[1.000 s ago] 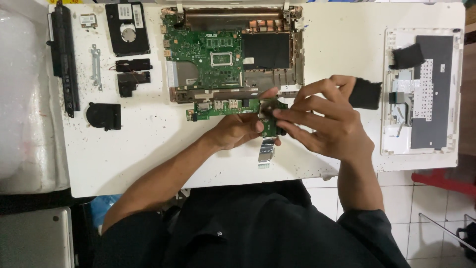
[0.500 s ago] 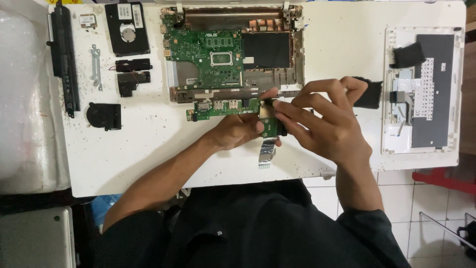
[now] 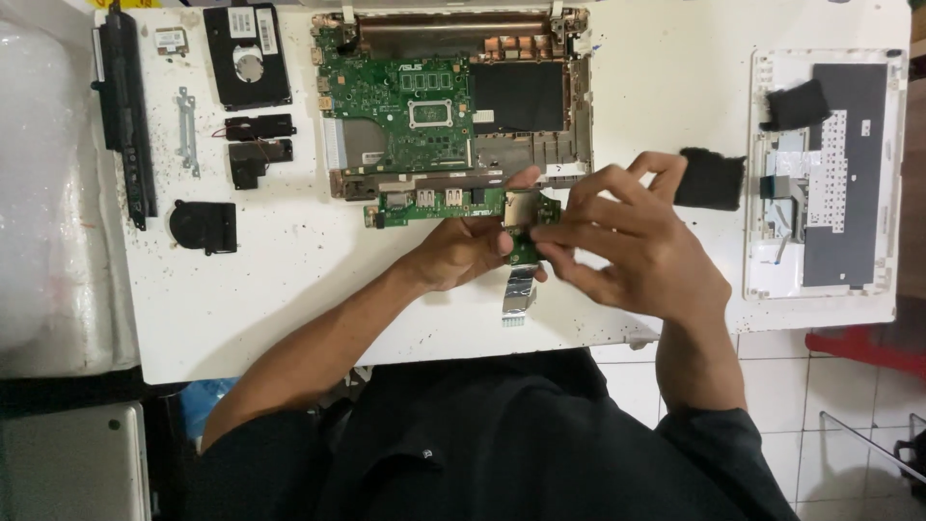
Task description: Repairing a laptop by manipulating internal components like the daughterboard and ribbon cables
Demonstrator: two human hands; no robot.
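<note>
From the head camera, the left hand (image 3: 470,253) and right hand (image 3: 632,246) meet over a small green circuit board (image 3: 434,204) held just below the opened laptop base (image 3: 453,101) on the white table (image 3: 289,289). Both hands pinch the board's right end, where a flat ribbon cable (image 3: 519,291) hangs. A black foam pad (image 3: 711,179) lies just beside the right fingers; the keyboard cover (image 3: 825,174) sits farther right.
</note>
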